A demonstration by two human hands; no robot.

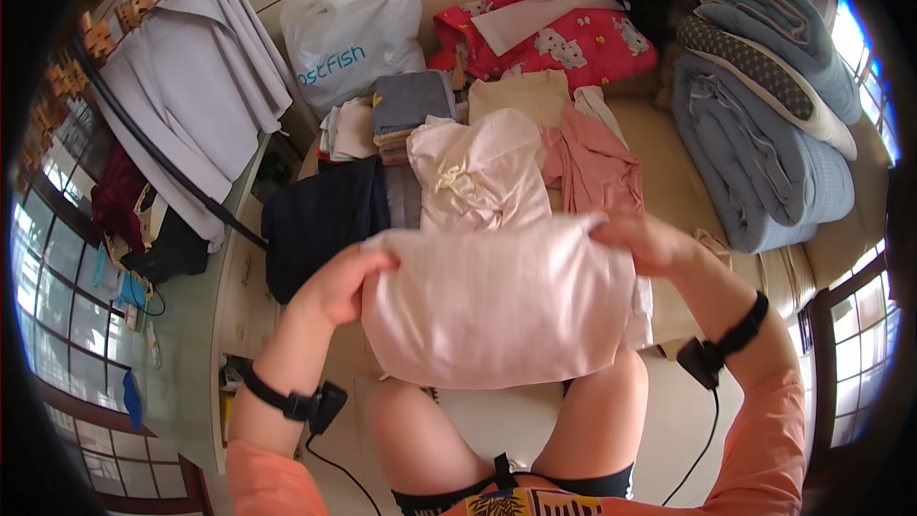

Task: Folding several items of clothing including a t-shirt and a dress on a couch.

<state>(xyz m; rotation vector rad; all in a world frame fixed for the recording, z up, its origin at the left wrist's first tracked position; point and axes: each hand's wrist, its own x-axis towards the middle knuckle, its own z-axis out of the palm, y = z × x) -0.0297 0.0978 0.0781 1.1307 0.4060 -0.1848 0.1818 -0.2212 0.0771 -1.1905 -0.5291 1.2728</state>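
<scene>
A pale pink satiny cloth [494,308] hangs between my hands, above my knees. My left hand [351,283] grips its upper left corner, thumb on top. At the upper right corner my right hand [641,240] pinches the same cloth. Just beyond it lies a cream satin garment [494,165] with a gathered, tied front. Dusty pink clothing [598,165] lies rumpled to its right, next to a beige folded top [526,97]. Dark navy folded clothing [322,222] sits beyond my left hand. Parts of the fingers are hidden behind the cloth.
Folded grey cloths [412,100] are stacked near a white plastic bag [358,36]. A red patterned textile [573,43] lies at the back. Blue folded quilts [759,150] and a checked pillow [759,72] pile up at right. Grey shirts [193,79] hang at left above a glass-topped table [186,351].
</scene>
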